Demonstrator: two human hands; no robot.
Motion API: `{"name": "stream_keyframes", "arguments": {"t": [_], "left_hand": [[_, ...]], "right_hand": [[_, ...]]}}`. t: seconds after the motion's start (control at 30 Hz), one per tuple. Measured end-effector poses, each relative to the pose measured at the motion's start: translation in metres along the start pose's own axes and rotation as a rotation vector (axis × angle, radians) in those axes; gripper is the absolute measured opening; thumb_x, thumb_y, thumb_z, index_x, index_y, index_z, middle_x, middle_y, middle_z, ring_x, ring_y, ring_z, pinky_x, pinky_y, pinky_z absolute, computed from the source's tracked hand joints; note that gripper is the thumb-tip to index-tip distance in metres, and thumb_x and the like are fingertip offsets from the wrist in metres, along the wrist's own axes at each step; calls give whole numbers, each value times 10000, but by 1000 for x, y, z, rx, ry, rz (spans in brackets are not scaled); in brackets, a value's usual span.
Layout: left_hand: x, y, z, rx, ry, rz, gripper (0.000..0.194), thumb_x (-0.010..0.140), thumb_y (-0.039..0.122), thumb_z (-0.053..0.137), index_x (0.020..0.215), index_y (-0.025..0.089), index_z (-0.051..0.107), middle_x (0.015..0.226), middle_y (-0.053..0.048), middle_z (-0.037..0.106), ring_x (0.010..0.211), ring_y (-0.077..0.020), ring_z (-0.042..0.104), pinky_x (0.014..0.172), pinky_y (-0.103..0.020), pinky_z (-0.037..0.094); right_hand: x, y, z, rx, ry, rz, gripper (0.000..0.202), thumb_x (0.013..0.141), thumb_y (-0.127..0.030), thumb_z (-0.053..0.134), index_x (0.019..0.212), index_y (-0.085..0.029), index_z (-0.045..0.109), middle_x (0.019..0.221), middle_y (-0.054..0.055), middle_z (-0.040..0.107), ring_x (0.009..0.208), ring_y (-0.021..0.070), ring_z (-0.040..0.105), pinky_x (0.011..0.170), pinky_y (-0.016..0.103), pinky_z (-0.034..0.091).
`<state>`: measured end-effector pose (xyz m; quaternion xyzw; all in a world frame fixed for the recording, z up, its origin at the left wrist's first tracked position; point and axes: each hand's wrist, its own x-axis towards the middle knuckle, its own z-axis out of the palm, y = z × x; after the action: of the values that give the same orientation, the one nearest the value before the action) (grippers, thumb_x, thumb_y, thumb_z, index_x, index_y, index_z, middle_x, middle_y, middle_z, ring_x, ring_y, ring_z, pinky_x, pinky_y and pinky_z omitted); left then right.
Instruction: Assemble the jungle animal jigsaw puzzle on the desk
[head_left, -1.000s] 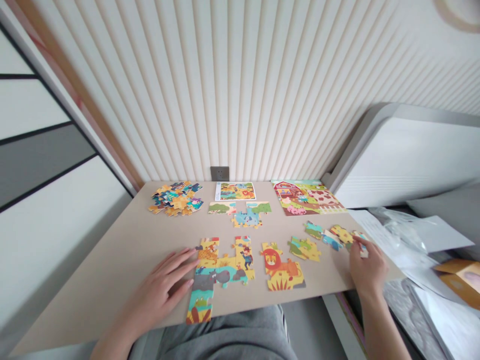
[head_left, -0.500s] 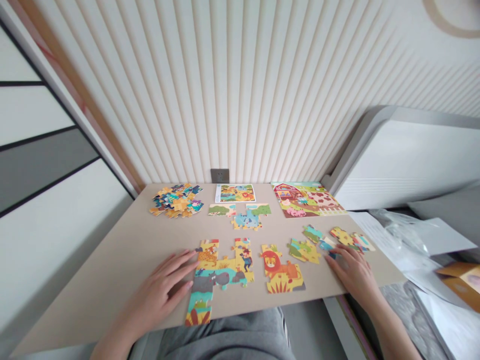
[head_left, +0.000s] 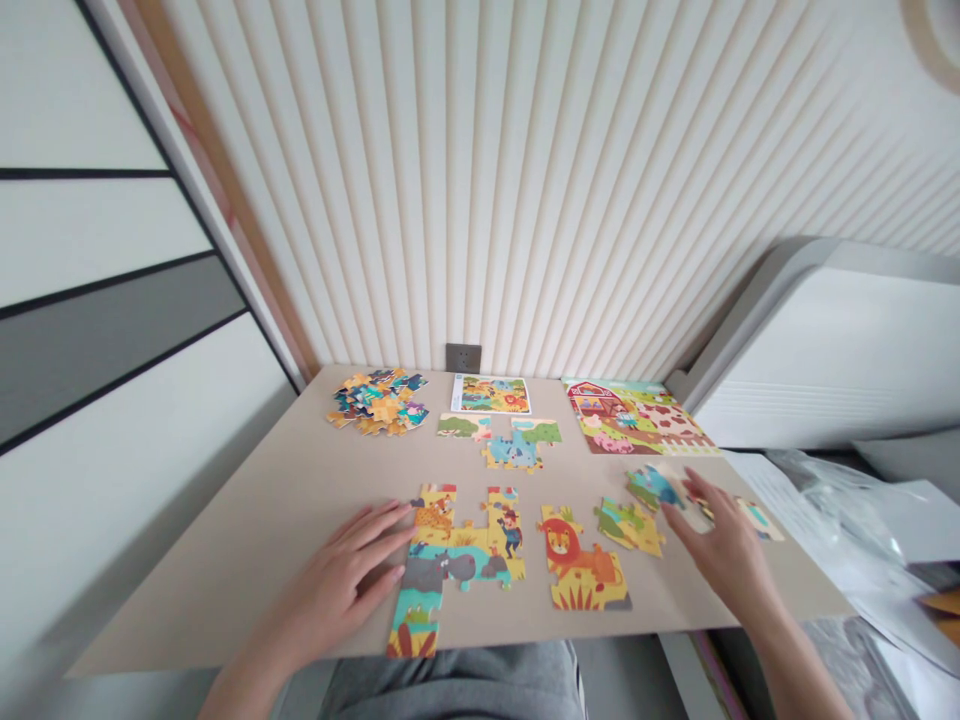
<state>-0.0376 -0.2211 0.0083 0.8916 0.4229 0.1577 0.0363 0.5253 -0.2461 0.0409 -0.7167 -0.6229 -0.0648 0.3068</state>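
1. Since the earlier frame, my right hand (head_left: 724,540) has spread its thumb and forefinger; the blue jigsaw piece (head_left: 661,485) lies beyond and right of the lion section (head_left: 585,565).
2. Left of the lion, my left hand (head_left: 334,580) lies flat, unclenched, beside the hippo section (head_left: 457,570).
3. I judge this as sorting; lifting calls for a pinch.
4. Beige table (head_left: 262,520), fluted wall (head_left: 420,200) behind.

brt soft lt, wide-angle edge distort.

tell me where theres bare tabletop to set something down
Bare tabletop lies between the left hand and the puzzle pile; a smaller patch separates the lion section from the farm picture. Loose pieces crowd the right hand.
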Motion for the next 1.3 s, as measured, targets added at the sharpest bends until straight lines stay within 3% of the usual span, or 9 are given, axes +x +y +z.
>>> {"name": "stream_keyframes", "arguments": {"t": [0.1,0.2,0.33,0.47,0.6,0.77,0.93,1.1,1.3], "left_hand": [[1,1,-2,-15,10,-2,509,1017,358,573,1522,372,513,1616,22,455,1477,-261,451,1213,-463,434],[2,4,-4,-37,17,-15,493,1020,350,567,1510,386,522,1614,38,455,1471,-254,459,1220,-476,424],[3,8,-8,-36,-7,-13,462,1032,343,546,1493,369,545,1608,35,464,1477,-252,452,1233,-486,407],[4,11,-13,-39,-5,-7,468,1029,313,542,1496,355,546,1611,17,462,1475,-260,454,1236,-496,401],[6,13,-16,-74,20,0,487,1010,301,573,1492,370,550,1593,12,487,1455,-273,481,1225,-501,417],[6,12,-15,-81,14,3,505,1010,286,565,1506,373,533,1593,10,488,1452,-274,484,1228,-507,411],[5,11,-14,-76,20,2,498,1008,294,563,1500,371,544,1583,4,502,1448,-276,486,1231,-507,403],[6,12,-17,-77,7,-1,497,1014,301,561,1505,372,536,1593,11,489,1452,-270,480,1228,-495,412],[6,13,-17,-102,33,-4,477,1005,302,579,1478,367,568,1572,14,516,1448,-264,487,1235,-487,405]], "right_hand": [[36,-71,36,177,-224,-246,591,955,-485,608,1502,-286,507,1451,119,589,1309,319,587,1089,471,490],[75,-131,82,301,-368,-464,562,961,-395,616,1504,-292,515,1445,114,591,1348,308,558,1152,481,443],[119,-171,129,371,-471,-555,575,929,-329,648,1488,-247,538,1433,135,607,1335,303,575,1155,499,446],[141,-178,152,369,-514,-579,564,894,-299,669,1446,-218,585,1437,148,624,1352,324,573,1158,538,438],[146,-174,162,352,-540,-571,564,877,-281,672,1434,-229,599,1425,136,643,1346,325,582,1160,546,435],[149,-170,164,320,-561,-576,525,901,-333,667,1416,-236,624,1389,129,667,1286,318,626,1128,528,474],[149,-171,171,284,-582,-638,389,989,-440,582,1339,-313,698,1416,81,653,1322,296,603,1144,501,458],[148,-166,178,221,-585,-654,338,993,-438,586,1282,-352,738,1415,76,654,1329,317,595,1141,540,443],[149,-160,172,192,-588,-675,334,994,-433,585,1282,-364,740,1408,74,655,1326,318,594,1134,541,445]]}}
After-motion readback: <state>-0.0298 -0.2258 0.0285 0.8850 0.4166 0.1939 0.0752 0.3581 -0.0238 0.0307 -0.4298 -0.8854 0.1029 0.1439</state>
